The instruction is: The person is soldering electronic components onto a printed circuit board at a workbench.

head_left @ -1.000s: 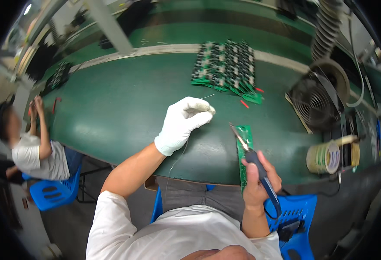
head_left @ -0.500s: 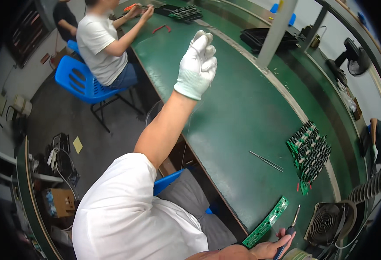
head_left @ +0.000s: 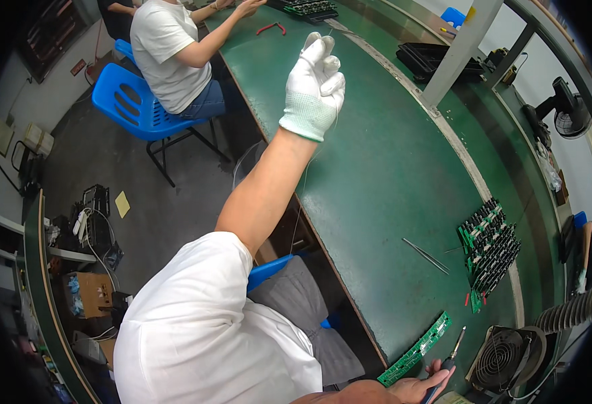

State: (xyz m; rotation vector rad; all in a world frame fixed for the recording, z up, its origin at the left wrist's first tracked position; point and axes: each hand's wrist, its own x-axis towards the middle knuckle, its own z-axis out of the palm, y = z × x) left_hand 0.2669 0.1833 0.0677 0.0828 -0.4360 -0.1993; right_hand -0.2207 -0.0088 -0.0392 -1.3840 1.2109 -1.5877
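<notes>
My left hand (head_left: 315,87), in a white knitted glove, is raised over the table with its fingers curled closed. A thin wire (head_left: 300,205), looking like solder wire, runs down from it past the table edge; the gripped end is hidden in the glove. Low on the right, my bare right hand (head_left: 418,389) holds a soldering iron (head_left: 452,355) by its dark handle, tip pointing up and away. Just left of the iron a long narrow green circuit board (head_left: 417,351) lies on the table, near my right fingers.
Tweezers (head_left: 426,256) lie on the green table (head_left: 370,202). Stacked circuit boards (head_left: 490,249) stand to the right, above a round-grilled fan (head_left: 501,357) with a ribbed hose (head_left: 569,313). A metal post (head_left: 461,57) rises at the back. A co-worker (head_left: 175,57) sits far left beside a blue chair (head_left: 124,101).
The view has shifted a little, moving the co-worker up and the table items slightly right and down. Both hands keep the same grip.
</notes>
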